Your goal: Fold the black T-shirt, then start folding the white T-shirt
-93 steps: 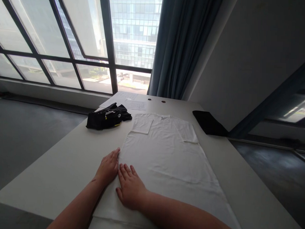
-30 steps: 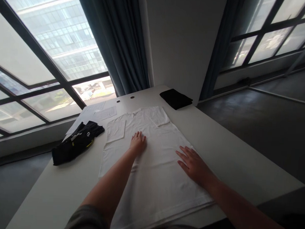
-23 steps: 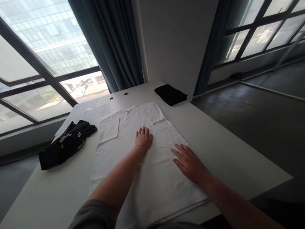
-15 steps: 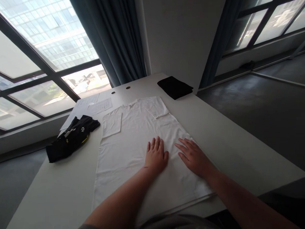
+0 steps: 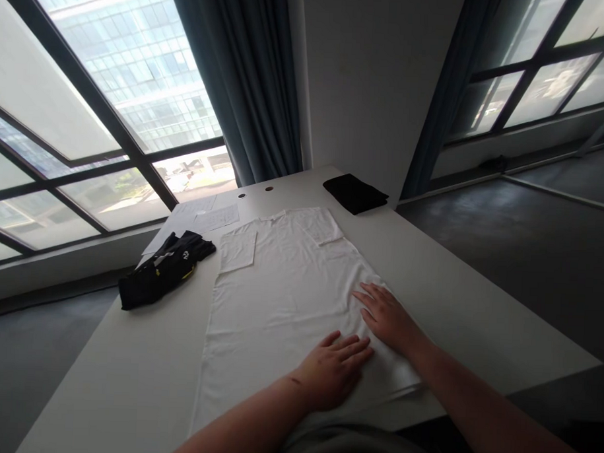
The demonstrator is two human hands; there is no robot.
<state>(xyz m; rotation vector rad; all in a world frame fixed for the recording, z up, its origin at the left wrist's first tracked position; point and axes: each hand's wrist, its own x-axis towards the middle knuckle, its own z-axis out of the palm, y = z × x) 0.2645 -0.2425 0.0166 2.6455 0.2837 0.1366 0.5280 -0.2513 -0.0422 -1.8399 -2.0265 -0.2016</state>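
A white T-shirt lies spread on the table, its collar at the far end and both short sleeves folded inward over the body. My left hand rests palm down near the shirt's lower middle, fingers stretched toward the right. Higher up, along the shirt's right side, lies my right hand, flat with fingers apart. Small wrinkles show in the cloth around both hands. Part of the hem is hidden behind my left arm.
On the white table a folded black cloth lies at the far right corner. A crumpled black garment with yellow trim sits left of the shirt, near paper sheets. Windows and a blue curtain stand behind.
My left hand has slid down the shirt toward the hem and turned its fingers to the right. My right hand stays at the shirt's right side. The view has tilted up slightly.
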